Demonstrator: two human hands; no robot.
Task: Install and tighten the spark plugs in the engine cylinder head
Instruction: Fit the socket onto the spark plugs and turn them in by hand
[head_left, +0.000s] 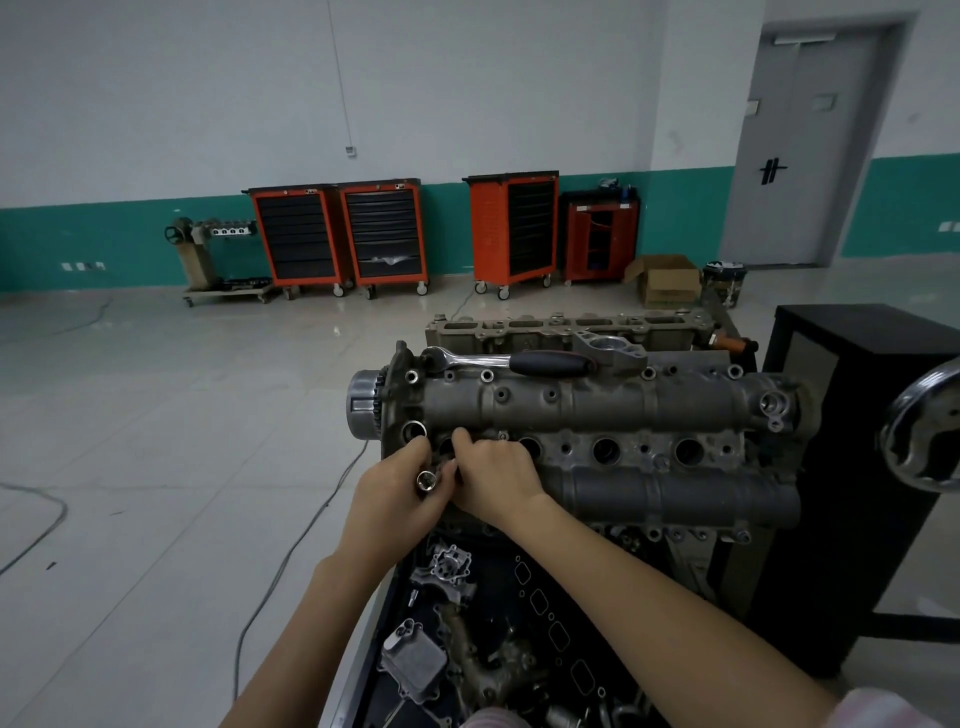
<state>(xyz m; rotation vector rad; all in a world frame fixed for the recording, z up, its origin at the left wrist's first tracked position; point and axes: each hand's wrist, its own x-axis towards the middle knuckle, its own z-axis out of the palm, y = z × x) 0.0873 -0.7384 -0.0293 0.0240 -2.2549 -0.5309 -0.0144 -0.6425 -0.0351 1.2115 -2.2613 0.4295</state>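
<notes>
Loose engine parts (415, 660) lie nearest. At the cylinder head's (597, 410) leftmost plug well, a socket (426, 480) is gripped by the left hand (400, 493); the right hand's (493, 478) fingers are curled there. Three wells look empty; the ratchet (519, 361) rests unused.

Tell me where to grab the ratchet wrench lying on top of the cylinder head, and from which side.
Take the ratchet wrench by its black handle, the thick right-hand end, coming down from above. It lies flat along the far edge of the cylinder head, head to the left, with the handle's top clear. A metal bracket sits just right of the handle end, so avoid approaching from there.
</notes>
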